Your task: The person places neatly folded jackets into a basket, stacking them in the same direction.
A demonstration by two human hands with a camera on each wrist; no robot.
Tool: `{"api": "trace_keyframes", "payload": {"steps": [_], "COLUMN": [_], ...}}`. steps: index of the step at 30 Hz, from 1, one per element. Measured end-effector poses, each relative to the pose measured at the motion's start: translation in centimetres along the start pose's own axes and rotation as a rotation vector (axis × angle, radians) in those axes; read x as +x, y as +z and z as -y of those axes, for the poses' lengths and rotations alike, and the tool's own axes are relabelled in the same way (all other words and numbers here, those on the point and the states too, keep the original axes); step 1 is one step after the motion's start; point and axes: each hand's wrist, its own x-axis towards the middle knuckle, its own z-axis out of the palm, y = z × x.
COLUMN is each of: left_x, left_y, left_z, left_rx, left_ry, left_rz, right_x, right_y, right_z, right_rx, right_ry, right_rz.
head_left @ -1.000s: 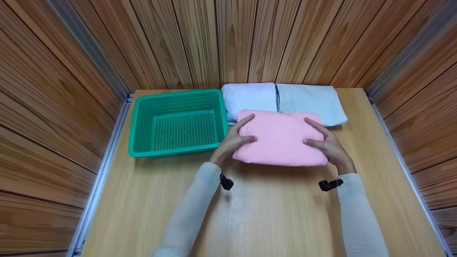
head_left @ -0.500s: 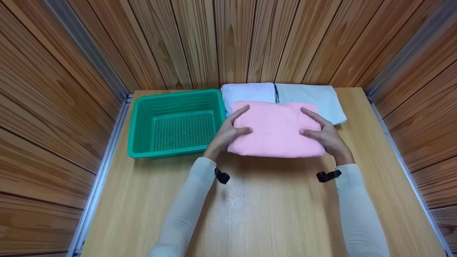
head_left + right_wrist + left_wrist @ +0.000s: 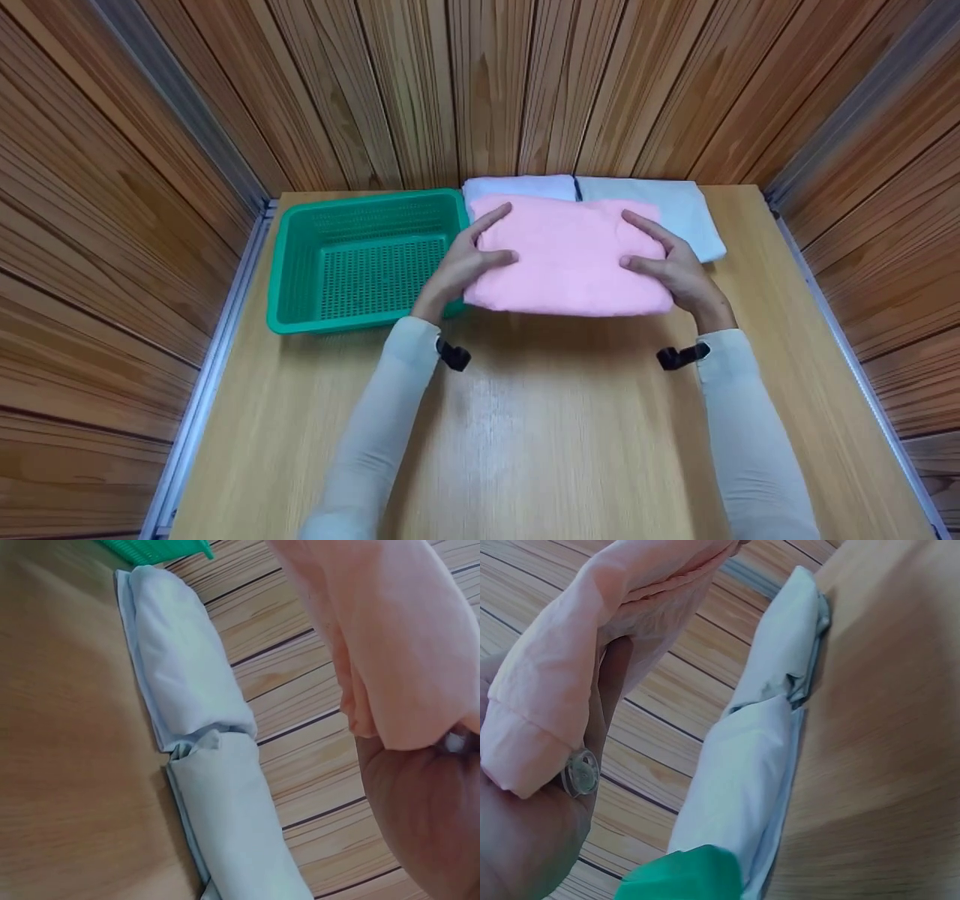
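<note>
Pink folded cloth (image 3: 566, 259): we held it raised, just right of the green basket (image 3: 360, 323), left hand (image 3: 459, 262) and right hand (image 3: 681, 274) gripping its edges (one at each end). We judged this step a two-handed carry; the next move seemingly called for level, even support.

Pink cloth (image 3: 570, 259): plain, folded into a thick, soft rectangular bundle, corners rounded, light creases. Off the counter (image 3: 562, 442), shadow on the wood below. Left hand (image 3: 466, 262) and right hand (image 3: 679, 274) grip it at the short sides, thumbs on the face toward the head camera. Long edges run side to side. Left wrist view shows stacked fold layers. In head view it partly covers two pale folded cloths (image 3: 686, 214) behind.
</note>
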Motion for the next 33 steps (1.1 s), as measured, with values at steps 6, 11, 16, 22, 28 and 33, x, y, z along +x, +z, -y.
{"api": "trace_keyframes", "payload": {"steps": [6, 11, 16, 22, 28, 33], "left_x": [-0.1, -0.1, -0.3, -0.5, -0.6, -1.0], "left_y": [-1.0, -1.8, -2.6, -3.4, -4.4, -5.3], "left_z": [-0.7, -1.2, -1.8, -2.1, -2.2, -2.4], "left_rx": [-0.017, -0.031, -0.035, -0.058, -0.051, -0.057], "left_ry": [0.008, 0.008, 0.006, 0.011, 0.023, 0.028], "left_rz": [-0.006, -0.011, -0.02, -0.023, -0.023, -0.023], "right_x": [0.8, 1.6, 2.2, 2.9, 3.6, 4.1], "right_y": [0.5, 1.0, 1.4, 2.0, 2.6, 3.2], "right_z": [1.0, 1.6, 2.2, 2.7, 3.1, 3.4], "right_rx": [0.016, 0.022, -0.014, -0.018, -0.016, -0.013], "right_ry": [-0.028, -0.048, -0.052, -0.051, -0.082, -0.087], "right_rz": [0.02, 0.019, 0.013, 0.022, 0.035, 0.05]}}
